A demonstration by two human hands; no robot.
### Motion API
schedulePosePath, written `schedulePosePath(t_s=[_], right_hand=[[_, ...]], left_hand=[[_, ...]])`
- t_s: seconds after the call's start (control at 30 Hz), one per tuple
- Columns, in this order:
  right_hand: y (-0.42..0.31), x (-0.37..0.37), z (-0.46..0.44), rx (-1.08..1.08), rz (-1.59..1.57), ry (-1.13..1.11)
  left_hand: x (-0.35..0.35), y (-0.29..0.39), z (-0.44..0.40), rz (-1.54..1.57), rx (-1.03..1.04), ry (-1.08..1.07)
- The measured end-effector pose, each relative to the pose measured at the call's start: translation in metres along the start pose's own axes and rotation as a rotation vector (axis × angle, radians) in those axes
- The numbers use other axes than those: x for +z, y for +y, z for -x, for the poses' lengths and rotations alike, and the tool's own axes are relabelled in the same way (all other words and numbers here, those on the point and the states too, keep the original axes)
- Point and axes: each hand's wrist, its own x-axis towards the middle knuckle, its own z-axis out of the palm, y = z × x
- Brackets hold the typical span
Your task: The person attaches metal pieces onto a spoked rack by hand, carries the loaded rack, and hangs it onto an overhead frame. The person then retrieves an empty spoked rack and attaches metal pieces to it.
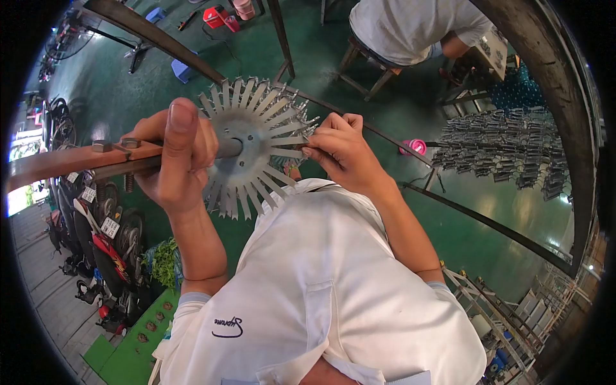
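Observation:
A round metal wheel point(256, 138) with many flat, notched strips radiating from its hub hangs in front of my chest on a metal shaft point(231, 147). Small shiny metal pieces sit on the strip tips along its upper and right edge. My left hand point(176, 154) is closed around the shaft, thumb up, hiding where the shaft meets a brown bolted bar point(77, 163). At the wheel's right edge, my right hand point(343, 151) pinches at a strip's tip. Whatever is between those fingertips is too small to make out.
To the right hangs a rack of many small metal parts point(500, 147). Dark metal frame bars point(487, 224) cross around me. Another person point(410, 32) sits on a stool ahead. Parked motorbikes point(106, 237) stand at left, and a pink container point(414, 147) is on the green floor.

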Motion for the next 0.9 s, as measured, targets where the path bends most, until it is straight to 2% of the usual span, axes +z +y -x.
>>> schedulePosePath(t_s=[0.07, 0.17, 0.53, 0.57, 0.63, 0.67, 0.7, 0.77, 0.83, 0.9], right_hand=[[0.002, 0.002, 0.0, -0.018, 0.01, 0.046], [0.003, 0.004, 0.002, -0.022, -0.012, 0.093], [0.002, 0.002, 0.003, 0.023, -0.089, 0.121], [0.0, 0.0, 0.004, 0.024, -0.068, 0.125], [-0.006, -0.023, 0.004, 0.014, 0.019, 0.144], [-0.005, -0.032, 0.01, -0.04, 0.005, 0.165], [-0.01, -0.045, 0.014, 0.001, 0.038, 0.109], [-0.007, -0.066, 0.024, 0.102, -0.059, 0.182], [0.003, -0.111, 0.026, 0.172, 0.223, 0.555], [0.007, -0.177, 0.035, 0.208, 0.705, 0.932]], left_hand=[[-0.008, -0.006, 0.001, -0.005, 0.031, -0.105], [0.001, -0.001, -0.001, 0.02, -0.041, 0.04], [0.0, -0.005, -0.002, 0.069, -0.023, 0.082], [0.001, -0.009, -0.002, 0.095, -0.003, 0.078], [-0.019, -0.031, 0.008, 0.374, -0.057, 0.143], [-0.026, -0.032, 0.008, 0.199, 0.034, -0.027], [-0.03, -0.035, 0.01, 0.171, 0.036, 0.011], [-0.021, -0.024, 0.011, 0.1, 0.051, 0.016], [-0.015, -0.02, 0.005, 0.046, 0.022, 0.048], [-0.011, -0.007, 0.015, 0.032, 0.03, 0.06]])
